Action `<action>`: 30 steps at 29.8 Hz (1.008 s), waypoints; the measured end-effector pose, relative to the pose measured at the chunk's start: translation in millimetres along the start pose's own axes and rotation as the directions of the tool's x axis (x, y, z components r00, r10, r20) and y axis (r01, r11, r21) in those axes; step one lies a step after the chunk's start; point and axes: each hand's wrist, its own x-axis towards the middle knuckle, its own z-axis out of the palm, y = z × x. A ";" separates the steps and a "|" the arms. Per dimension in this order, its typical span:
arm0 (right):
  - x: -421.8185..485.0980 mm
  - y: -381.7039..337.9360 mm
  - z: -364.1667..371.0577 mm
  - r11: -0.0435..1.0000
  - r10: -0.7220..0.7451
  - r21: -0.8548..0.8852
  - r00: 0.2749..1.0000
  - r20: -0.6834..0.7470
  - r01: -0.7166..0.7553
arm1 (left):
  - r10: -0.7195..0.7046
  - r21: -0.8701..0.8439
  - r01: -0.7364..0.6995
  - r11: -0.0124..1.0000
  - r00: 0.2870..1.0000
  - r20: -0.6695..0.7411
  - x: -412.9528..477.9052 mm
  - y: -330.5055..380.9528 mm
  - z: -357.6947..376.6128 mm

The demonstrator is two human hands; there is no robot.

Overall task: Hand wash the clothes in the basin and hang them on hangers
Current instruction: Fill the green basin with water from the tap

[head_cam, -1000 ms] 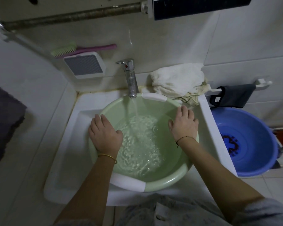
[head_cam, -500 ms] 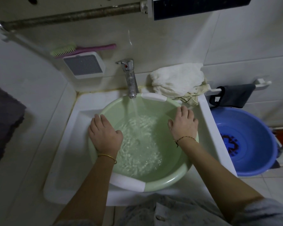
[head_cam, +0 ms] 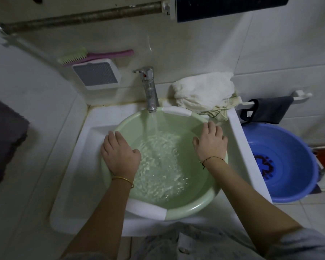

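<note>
Green plastic basin (head_cam: 191,207) sits in the sink (head_cam: 73,184), filling from the tap (head_cam: 148,87). Left hand (head_cam: 120,152) and right hand (head_cam: 211,141) rest flat, fingers straight, on its rim. Clothes (head_cam: 203,91) wait behind the basin; next, probably shut the tap and put them in.

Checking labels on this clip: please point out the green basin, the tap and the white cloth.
green basin (head_cam: 201,208), head view, bare near rim
tap (head_cam: 150,92), head view, middle of its upright body
white cloth (head_cam: 203,91), head view, centre of the bundle
</note>
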 end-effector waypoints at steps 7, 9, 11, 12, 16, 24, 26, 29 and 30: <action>0.3 0.3 -0.2 1.000 0.000 -0.003 1.000 0.007 0.000 | 0.001 0.010 -0.002 1.000 1.000 0.004 -0.2 -1.3 2.2; -0.2 0.3 -0.5 1.000 0.000 -0.006 1.000 0.009 0.000 | -0.004 0.010 0.004 1.000 1.000 0.014 -0.4 -1.1 2.0; -0.2 0.1 -0.5 1.000 0.000 -0.006 1.000 0.009 0.000 | -0.001 0.010 0.001 1.000 1.000 0.015 -0.5 -0.9 1.8; 0.0 0.0 -0.5 1.000 0.000 -0.005 1.000 0.010 0.000 | -0.001 0.010 0.001 1.000 1.000 0.017 -0.5 -0.9 1.9; -0.1 0.1 -0.8 1.000 -0.001 0.000 1.000 0.013 0.001 | -0.001 0.015 0.001 1.000 1.000 0.017 0.2 -2.1 2.5; -0.3 0.0 -1.1 1.000 0.002 -0.007 1.000 0.017 -0.002 | -0.010 0.002 0.010 1.000 0.999 0.049 0.0 -0.8 0.8; -0.3 0.0 -1.3 1.000 0.001 -0.008 1.000 0.017 -0.001 | -0.013 0.003 0.013 1.000 0.999 0.051 0.1 -0.6 0.2; -0.1 -0.3 -1.1 1.000 0.002 -0.005 1.000 0.016 -0.002 | -0.008 0.006 0.008 1.000 0.999 0.033 0.2 -0.8 0.3; -0.1 -0.2 -0.8 1.000 0.003 -0.004 1.000 0.015 -0.003 | -0.004 0.006 0.003 1.000 1.000 0.024 0.2 -0.8 0.1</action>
